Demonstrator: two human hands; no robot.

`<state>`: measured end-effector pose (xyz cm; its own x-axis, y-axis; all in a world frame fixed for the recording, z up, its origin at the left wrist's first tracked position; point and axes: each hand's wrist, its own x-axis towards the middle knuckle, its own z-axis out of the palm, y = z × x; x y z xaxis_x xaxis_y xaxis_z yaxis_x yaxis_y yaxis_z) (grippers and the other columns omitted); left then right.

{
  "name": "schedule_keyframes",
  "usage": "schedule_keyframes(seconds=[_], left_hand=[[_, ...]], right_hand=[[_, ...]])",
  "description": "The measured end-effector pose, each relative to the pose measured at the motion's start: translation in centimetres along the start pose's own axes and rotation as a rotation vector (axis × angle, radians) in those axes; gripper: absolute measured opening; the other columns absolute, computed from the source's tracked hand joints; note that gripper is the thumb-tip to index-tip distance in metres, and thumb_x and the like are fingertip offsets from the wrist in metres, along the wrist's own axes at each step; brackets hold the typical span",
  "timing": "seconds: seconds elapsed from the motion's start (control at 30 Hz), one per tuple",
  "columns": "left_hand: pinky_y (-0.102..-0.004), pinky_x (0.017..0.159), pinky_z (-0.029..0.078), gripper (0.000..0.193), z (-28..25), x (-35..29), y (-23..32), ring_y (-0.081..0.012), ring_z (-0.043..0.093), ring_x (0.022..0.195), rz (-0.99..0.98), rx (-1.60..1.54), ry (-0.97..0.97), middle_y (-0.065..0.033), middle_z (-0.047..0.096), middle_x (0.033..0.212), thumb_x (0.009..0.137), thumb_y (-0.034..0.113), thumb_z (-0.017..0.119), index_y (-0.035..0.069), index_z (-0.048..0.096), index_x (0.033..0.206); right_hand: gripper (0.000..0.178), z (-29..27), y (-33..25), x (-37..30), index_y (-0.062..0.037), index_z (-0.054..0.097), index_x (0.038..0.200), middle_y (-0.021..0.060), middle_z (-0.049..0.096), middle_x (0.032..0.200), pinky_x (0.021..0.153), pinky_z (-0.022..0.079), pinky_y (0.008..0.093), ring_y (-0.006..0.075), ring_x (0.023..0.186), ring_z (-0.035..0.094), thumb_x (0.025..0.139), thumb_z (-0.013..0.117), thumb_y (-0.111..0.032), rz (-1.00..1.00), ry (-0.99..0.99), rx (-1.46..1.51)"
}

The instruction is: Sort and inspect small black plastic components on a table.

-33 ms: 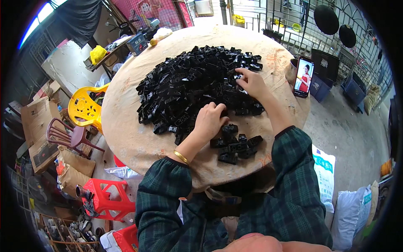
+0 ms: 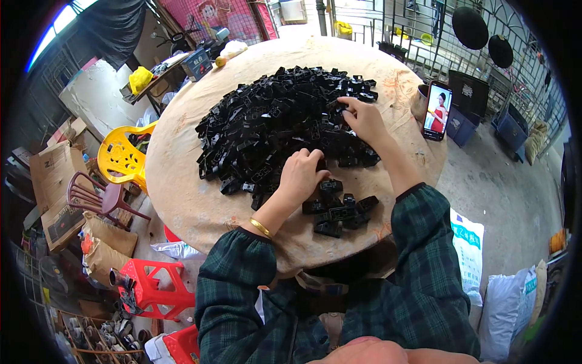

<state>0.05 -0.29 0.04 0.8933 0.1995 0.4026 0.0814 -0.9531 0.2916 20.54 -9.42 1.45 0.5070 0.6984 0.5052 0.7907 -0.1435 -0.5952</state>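
Observation:
A wide heap of small black plastic parts (image 2: pixel 260 127) covers the middle of the round table. At the heap's near edge my left hand (image 2: pixel 301 176) is bent with its fingers curled downward. What lies under those fingers is hidden, dark parts showing by the thumb. My right hand (image 2: pixel 365 121) reaches over the heap's right side, index finger and thumb curled around a black plastic part, mostly lost among the others. Closer to me, apart from the heap, sits a small cluster of black parts (image 2: pixel 341 213).
A tan patterned cloth (image 2: pixel 188 206) covers the table. At its right edge a phone (image 2: pixel 436 112) leans against a cup (image 2: pixel 419 100). Left of the table stand a yellow chair (image 2: pixel 124 151), a brown chair (image 2: pixel 112 197) and a red stool (image 2: pixel 157 288). White sacks (image 2: pixel 506 309) lie at the right.

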Motion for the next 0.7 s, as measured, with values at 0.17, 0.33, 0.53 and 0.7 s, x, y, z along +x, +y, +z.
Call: schedule_keyframes(seconds=[0.17,0.33,0.53,0.7], left_hand=[[-0.0361,0.074,0.047,0.029,-0.4,-0.8,-1.2,-0.0291,0.057,0.083,-0.105,-0.069,0.123,-0.0138,0.059,0.086,0.073,0.01,0.067,0.005,0.058,0.101],[-0.03,0.066,0.049,0.029,-1.6,0.3,-0.2,-0.0204,0.059,0.08,-0.313,-0.496,0.271,-0.0108,0.059,0.086,0.075,0.002,0.064,0.004,0.057,0.103],[-0.0352,0.075,0.045,0.03,-2.3,0.2,-2.9,-0.0262,0.055,0.081,-0.4,-0.727,0.371,-0.0116,0.059,0.091,0.074,0.0,0.063,0.003,0.056,0.103],[-0.0357,0.075,0.043,0.026,-2.7,0.7,-0.9,-0.0249,0.053,0.084,0.041,0.034,0.472,-0.01,0.058,0.086,0.072,0.008,0.065,0.004,0.059,0.097]], right_hand=[[0.029,0.8,-6.4,-1.4,-0.0063,0.061,0.105,0.0095,0.065,0.083,0.064,0.049,0.0353,0.0227,0.07,0.062,0.078,0.052,-0.004,-0.217,0.214,-0.144],[0.031,1.2,-5.8,-2.6,-0.0025,0.059,0.104,0.0096,0.063,0.089,0.066,0.051,0.0328,0.0187,0.074,0.062,0.078,0.044,0.004,-0.187,0.155,0.248],[0.032,0.8,-5.8,-1.9,0.0,0.054,0.108,0.0099,0.06,0.096,0.074,0.053,0.0306,0.0187,0.078,0.061,0.08,0.041,0.006,0.389,-0.02,1.06],[0.029,0.8,-4.2,-1.7,0.0017,0.052,0.11,0.0093,0.059,0.096,0.079,0.054,0.0311,0.0176,0.081,0.061,0.082,0.047,0.005,0.54,-0.029,1.445]])
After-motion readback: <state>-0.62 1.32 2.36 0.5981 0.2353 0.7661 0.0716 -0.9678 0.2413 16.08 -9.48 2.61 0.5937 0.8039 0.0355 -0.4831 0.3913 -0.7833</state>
